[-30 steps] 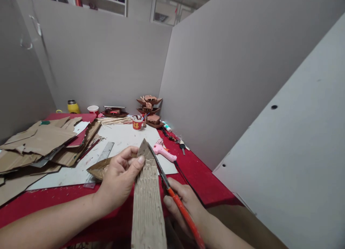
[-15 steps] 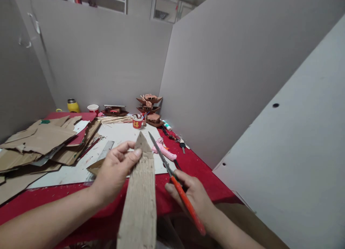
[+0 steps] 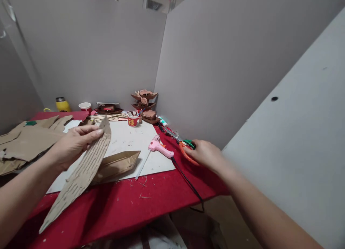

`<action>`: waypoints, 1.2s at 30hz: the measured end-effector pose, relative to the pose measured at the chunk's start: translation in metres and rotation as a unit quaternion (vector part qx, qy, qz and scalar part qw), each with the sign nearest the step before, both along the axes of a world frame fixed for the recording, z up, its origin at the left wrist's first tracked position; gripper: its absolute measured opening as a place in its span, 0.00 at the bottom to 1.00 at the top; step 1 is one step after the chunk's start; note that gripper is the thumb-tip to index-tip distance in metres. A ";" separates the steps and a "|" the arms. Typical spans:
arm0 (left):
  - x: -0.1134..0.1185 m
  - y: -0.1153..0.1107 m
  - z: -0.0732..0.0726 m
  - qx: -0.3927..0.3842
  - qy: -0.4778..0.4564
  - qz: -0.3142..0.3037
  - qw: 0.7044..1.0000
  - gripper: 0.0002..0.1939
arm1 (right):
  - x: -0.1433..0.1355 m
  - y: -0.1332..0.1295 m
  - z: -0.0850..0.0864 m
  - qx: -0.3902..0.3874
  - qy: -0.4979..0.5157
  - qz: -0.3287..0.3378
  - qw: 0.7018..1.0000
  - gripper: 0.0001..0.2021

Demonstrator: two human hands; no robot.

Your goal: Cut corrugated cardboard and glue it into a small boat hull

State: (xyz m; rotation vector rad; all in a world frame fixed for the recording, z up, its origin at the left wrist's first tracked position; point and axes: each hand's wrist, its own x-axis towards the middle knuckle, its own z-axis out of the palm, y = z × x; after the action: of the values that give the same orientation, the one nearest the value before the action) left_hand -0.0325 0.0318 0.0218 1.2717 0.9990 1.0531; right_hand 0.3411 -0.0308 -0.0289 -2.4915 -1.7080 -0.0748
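Observation:
Between the thumb and fingers of my left hand (image 3: 77,143) is a long cardboard strip (image 3: 83,166), its ribbed side showing and both ends cut to points. Over at the right edge of the table, my right hand (image 3: 206,153) grips scissors (image 3: 185,144) by their orange and green handles, blades pointing away to the left. Partly behind the strip, a folded cardboard boat hull (image 3: 118,164) rests on the white board. A pink glue gun (image 3: 161,148) with a glue stick lies between my hands.
Torn cardboard sheets (image 3: 29,141) pile up at the left. Wooden sticks (image 3: 110,118), a red paper cup (image 3: 132,119) and small brown model boats (image 3: 144,100) stand at the back. The glue gun's black cord (image 3: 190,184) hangs over the front edge. Grey panels rise around the table.
The cardboard strip has swung left and tilted in my left hand, uncovering the hull and glue gun. My right hand has carried the scissors right, towards the table's edge.

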 end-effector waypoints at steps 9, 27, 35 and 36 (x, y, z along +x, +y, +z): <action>0.023 0.029 -0.008 0.076 0.219 -0.256 0.938 0.12 | 0.005 0.022 -0.011 -0.019 -0.024 0.011 0.999 0.15; 0.020 0.041 0.003 0.100 0.267 -0.193 0.939 0.21 | -0.113 0.051 0.023 0.093 0.474 0.309 0.819 0.05; -0.031 0.021 -0.024 0.033 0.218 -0.012 0.975 0.21 | -0.129 0.059 0.014 0.062 0.332 0.351 0.873 0.07; -0.033 0.017 -0.028 0.032 0.222 -0.008 0.974 0.21 | -0.132 0.060 0.013 0.056 0.320 0.356 0.876 0.07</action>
State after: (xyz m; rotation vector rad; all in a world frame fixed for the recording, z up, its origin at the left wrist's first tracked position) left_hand -0.0654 0.0488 -0.0060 1.6080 1.2929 0.8072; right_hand 0.2095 0.0292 -0.0159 -1.4010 -2.0483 0.6180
